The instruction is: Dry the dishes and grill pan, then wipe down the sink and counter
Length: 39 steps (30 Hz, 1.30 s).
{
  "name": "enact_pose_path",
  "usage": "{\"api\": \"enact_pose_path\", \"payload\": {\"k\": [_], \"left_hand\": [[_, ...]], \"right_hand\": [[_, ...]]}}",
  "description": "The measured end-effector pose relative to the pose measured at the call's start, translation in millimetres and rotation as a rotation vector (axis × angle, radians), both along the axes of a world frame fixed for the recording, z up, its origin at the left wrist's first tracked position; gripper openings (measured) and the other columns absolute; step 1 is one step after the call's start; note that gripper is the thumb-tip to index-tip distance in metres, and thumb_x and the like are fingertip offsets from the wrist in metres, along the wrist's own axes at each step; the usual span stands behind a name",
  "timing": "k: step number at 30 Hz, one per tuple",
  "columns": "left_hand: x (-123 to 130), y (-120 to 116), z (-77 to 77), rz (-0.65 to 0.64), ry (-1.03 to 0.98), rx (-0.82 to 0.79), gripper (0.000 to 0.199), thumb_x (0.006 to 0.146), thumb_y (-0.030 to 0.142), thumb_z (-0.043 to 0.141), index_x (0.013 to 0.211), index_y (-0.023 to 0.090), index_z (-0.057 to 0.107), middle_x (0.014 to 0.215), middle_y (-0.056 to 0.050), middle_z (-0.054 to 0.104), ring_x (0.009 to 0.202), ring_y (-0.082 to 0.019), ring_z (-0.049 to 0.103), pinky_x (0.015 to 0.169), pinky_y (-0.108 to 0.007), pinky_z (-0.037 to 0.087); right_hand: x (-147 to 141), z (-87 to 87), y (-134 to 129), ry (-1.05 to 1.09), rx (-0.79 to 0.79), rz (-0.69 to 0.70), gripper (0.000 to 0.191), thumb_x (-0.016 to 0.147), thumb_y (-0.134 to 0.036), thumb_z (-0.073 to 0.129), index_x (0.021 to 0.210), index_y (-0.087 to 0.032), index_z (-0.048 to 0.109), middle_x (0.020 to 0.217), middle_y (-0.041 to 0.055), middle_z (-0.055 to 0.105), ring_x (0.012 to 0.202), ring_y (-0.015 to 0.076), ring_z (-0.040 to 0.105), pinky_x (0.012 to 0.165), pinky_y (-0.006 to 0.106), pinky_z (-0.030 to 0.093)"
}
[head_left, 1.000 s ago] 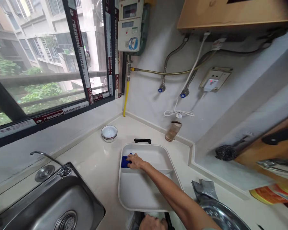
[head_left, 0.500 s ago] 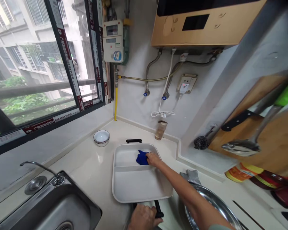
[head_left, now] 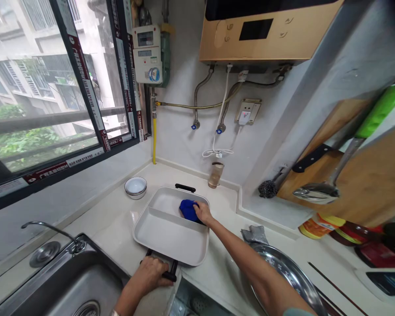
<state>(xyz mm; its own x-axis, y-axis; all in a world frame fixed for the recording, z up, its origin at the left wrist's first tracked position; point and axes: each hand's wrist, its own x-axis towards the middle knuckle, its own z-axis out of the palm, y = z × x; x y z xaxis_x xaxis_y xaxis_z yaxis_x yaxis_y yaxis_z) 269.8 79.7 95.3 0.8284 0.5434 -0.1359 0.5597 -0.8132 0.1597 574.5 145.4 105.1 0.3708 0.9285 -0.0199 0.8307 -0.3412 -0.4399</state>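
A white divided pan (head_left: 174,240) with black handles lies on the counter, turned at an angle. My left hand (head_left: 151,273) is closed around its near handle (head_left: 170,275). In the pan's far compartment, my right hand (head_left: 203,212) grips a bunched blue cloth (head_left: 188,210), pressed near the compartment's right end by the divider. The far handle (head_left: 185,188) sticks out at the back with nothing touching it.
A steel sink (head_left: 59,281) with a tap (head_left: 52,230) is at the left. Stacked bowls (head_left: 136,186) and a brownish cup (head_left: 216,174) stand behind. At the right are a steel basin (head_left: 283,263), chopsticks (head_left: 335,287), a cutting board (head_left: 358,184) and hanging utensils.
The pan has rotated, its near handle swinging left with my left hand. My right hand and the blue cloth stay in the far compartment. The view has shifted slightly.
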Motion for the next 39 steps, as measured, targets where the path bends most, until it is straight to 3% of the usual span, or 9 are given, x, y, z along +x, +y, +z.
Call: {"api": "enact_pose_path", "payload": {"k": [3,6,9,12,16,22,30,35,39], "left_hand": [[-10,-6,-5.2,0.042,-0.073,0.018,0.029,0.076,0.047,0.072,0.090,0.022,0.069,0.093,-0.006,0.074,0.091,-0.027,0.067,0.084,-0.037,0.047],[-4,-19,-18.6,0.118,-0.173,0.074,0.041,0.076,0.053,0.067,0.098,0.018,0.068,0.098,-0.012,0.073,0.094,-0.030,0.066,0.093,-0.045,0.047],[9,-27,-30.4,0.195,-0.227,0.112,0.043,0.080,0.056,0.057,0.094,0.017,0.069,0.086,-0.012,0.074,0.085,-0.030,0.068,0.084,-0.045,0.050],[17,-29,-37.2,0.251,-0.256,0.165,0.038,0.082,0.053,0.051,0.083,0.019,0.068,0.074,-0.010,0.072,0.074,-0.029,0.068,0.073,-0.043,0.050],[18,-29,-41.0,0.255,-0.301,0.190,0.031,0.078,0.048,0.054,0.079,0.020,0.067,0.069,-0.008,0.070,0.070,-0.027,0.067,0.069,-0.040,0.048],[19,-29,-39.1,0.257,-0.296,0.121,0.023,0.071,0.041,0.060,0.076,0.020,0.067,0.069,-0.007,0.071,0.068,-0.025,0.067,0.067,-0.037,0.047],[18,-27,-36.8,0.245,-0.305,0.162,0.024,0.074,0.043,0.059,0.074,0.020,0.067,0.067,-0.008,0.071,0.066,-0.025,0.067,0.065,-0.037,0.047],[17,-26,-36.7,0.228,-0.362,0.194,0.023,0.076,0.041,0.059,0.077,0.020,0.067,0.069,-0.007,0.072,0.068,-0.024,0.067,0.068,-0.036,0.046],[16,-25,-35.7,0.208,-0.378,0.200,0.023,0.077,0.042,0.058,0.075,0.020,0.066,0.069,-0.007,0.071,0.069,-0.025,0.067,0.068,-0.037,0.046]], "right_hand": [[-5,13.8,5,0.058,0.109,-0.005,0.053,0.099,-0.031,0.013,0.136,-0.020,0.050,0.125,0.0080,0.064,0.113,0.0190,0.060,0.098,0.032,0.046],[-20,19.3,-6,0.105,0.196,0.058,0.053,0.100,-0.037,0.011,0.133,-0.022,0.050,0.120,0.0069,0.066,0.109,0.0193,0.061,0.095,0.032,0.047],[-52,5.2,-28,0.070,0.259,0.305,0.040,0.099,-0.039,0.029,0.121,-0.021,0.056,0.116,0.0086,0.065,0.108,0.0204,0.059,0.097,0.031,0.045],[-92,-20.3,-36,-0.047,0.109,0.487,0.028,0.096,-0.033,0.041,0.114,-0.021,0.059,0.113,0.0096,0.063,0.103,0.0217,0.060,0.093,0.033,0.046],[-139,-41.5,-2,-0.113,0.012,0.451,0.034,0.099,-0.027,0.034,0.125,-0.019,0.053,0.119,0.0122,0.060,0.108,0.0221,0.056,0.093,0.035,0.045],[-178,-48.1,40,-0.098,0.003,0.683,0.038,0.094,-0.028,0.046,0.130,-0.018,0.055,0.135,0.0154,0.050,0.121,0.0281,0.044,0.106,0.045,0.033],[-125,-35.3,-1,-0.076,-0.131,1.012,0.036,0.084,-0.024,0.058,0.119,-0.026,0.064,0.132,0.0059,0.053,0.115,0.0245,0.048,0.099,0.039,0.038],[-73,-21.7,-43,-0.109,-0.304,1.027,0.036,0.073,-0.021,0.067,0.109,-0.027,0.070,0.128,0.0039,0.057,0.110,0.0247,0.053,0.095,0.037,0.042],[-60,-15.8,-53,-0.295,-0.516,0.938,0.035,0.067,-0.015,0.069,0.098,-0.032,0.073,0.121,-0.0003,0.063,0.099,0.0213,0.062,0.083,0.032,0.048]]}}
